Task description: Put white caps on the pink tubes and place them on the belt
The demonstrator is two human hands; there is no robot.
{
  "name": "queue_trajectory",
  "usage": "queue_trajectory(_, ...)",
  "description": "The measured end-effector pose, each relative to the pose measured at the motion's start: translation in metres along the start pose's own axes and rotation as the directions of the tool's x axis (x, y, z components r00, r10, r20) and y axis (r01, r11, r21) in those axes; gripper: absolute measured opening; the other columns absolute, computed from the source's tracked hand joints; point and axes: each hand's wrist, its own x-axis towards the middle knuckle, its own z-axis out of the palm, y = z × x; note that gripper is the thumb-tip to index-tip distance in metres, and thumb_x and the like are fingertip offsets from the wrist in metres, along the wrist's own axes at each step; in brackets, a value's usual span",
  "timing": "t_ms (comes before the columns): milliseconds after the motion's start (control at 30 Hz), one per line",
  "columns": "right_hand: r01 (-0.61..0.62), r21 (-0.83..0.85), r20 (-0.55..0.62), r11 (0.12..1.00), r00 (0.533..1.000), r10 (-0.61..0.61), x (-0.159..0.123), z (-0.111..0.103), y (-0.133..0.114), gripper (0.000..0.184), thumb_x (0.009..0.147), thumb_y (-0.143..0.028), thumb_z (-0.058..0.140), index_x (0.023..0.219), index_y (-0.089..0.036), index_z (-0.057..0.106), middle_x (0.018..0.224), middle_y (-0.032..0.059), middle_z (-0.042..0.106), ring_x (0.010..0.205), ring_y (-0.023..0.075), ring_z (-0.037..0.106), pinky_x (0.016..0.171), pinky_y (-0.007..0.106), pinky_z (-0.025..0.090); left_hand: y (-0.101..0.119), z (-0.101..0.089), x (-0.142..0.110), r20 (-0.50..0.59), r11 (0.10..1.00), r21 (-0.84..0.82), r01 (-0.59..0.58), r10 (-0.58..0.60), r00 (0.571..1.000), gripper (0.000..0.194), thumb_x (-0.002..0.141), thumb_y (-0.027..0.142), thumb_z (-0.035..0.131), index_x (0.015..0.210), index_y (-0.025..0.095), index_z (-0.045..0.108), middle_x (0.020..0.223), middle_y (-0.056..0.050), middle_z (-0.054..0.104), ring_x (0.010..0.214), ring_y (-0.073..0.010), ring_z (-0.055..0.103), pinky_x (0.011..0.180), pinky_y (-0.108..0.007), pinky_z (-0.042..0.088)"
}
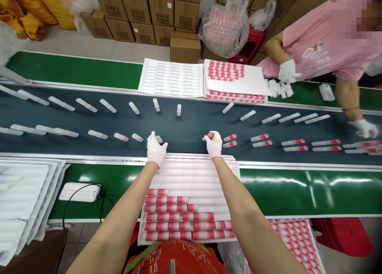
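Over the dark belt (192,121), a pink-topped tube (204,138) sits in the right hand (214,144), pinched between thumb and fingers. Well apart from it, the left hand (156,148) has its thumb and fingers spread beside a white tube (159,139); whether they touch it cannot be told. The tubes appear to stand upright on small bases, so a brushed knuckle or a jerk of the belt could topple one. Most exposed are the pink-topped pair (229,141) just beside the right hand and the neighbouring white tube (137,137) near the left.

Between the hands lies the most room for moving. Nearer the body, the tray (193,174) reaches the near rail (259,164) under both wrists, where a low forearm could shift it. Beyond, the far row of tubes (179,110) limits forward reach.
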Motion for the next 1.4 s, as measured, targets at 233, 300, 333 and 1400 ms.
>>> queue_trajectory(233, 0.230, -0.202, 0.108, 0.952, 0.971, -0.212, -0.078, -0.013, -0.036, 0.041, 0.089, -0.035, 0.065, 0.126, -0.017, 0.060, 0.119, 0.0133, 0.063, 0.107, 0.0252, 0.061, 0.100, 0.040, 0.048, -0.006, 0.022, 0.027, 0.071, 0.991, -0.037, 0.129, -0.127, 0.989, 0.026, 0.077, 0.006, 0.062, 0.098, 0.020, 0.059, 0.088, -0.003, 0.062, 0.095, -0.0199, 0.065, 0.102, -0.037, 0.047)
queue_trajectory(300, 0.505, -0.160, 0.510, 0.848, 0.778, -0.367, -0.118, 0.007, -0.060, 0.028, 0.099, -0.028, 0.053, 0.122, -0.018, 0.064, 0.112, 0.0117, 0.066, 0.104, 0.0235, 0.062, 0.096, 0.037, 0.049, -0.005, 0.009, 0.024, 0.065, 0.990, -0.046, 0.132, -0.129, 0.990, 0.017, 0.081, 0.012, 0.062, 0.095, 0.020, 0.060, 0.084, -0.003, 0.063, 0.093, -0.0198, 0.065, 0.098, -0.036, 0.048)
queue_trajectory(333, 0.604, -0.119, 0.655, 0.788, 0.645, -0.395, -0.136, 0.022, -0.071, 0.027, 0.099, -0.026, 0.052, 0.122, -0.018, 0.064, 0.113, 0.0116, 0.067, 0.104, 0.0237, 0.061, 0.094, 0.036, 0.049, -0.003, -0.003, 0.019, 0.041, 0.990, -0.068, 0.121, -0.118, 0.992, 0.014, 0.083, 0.018, 0.062, 0.097, 0.021, 0.060, 0.084, -0.003, 0.063, 0.094, -0.0199, 0.065, 0.097, -0.035, 0.049)
queue_trajectory(1400, -0.218, 0.611, 0.509, 0.761, 0.844, -0.168, -0.179, -0.065, -0.156, 0.021, 0.070, -0.023, 0.073, 0.091, -0.021, 0.073, 0.083, 0.0002, 0.065, 0.067, 0.0132, 0.057, 0.061, 0.028, 0.049, 0.043, -0.079, -0.163, 0.526, 0.985, -0.026, -0.169, 0.157, 0.836, 0.029, 0.096, 0.050, 0.049, 0.086, 0.023, 0.050, 0.076, 0.000, 0.059, 0.071, -0.0187, 0.055, 0.066, -0.030, 0.042)
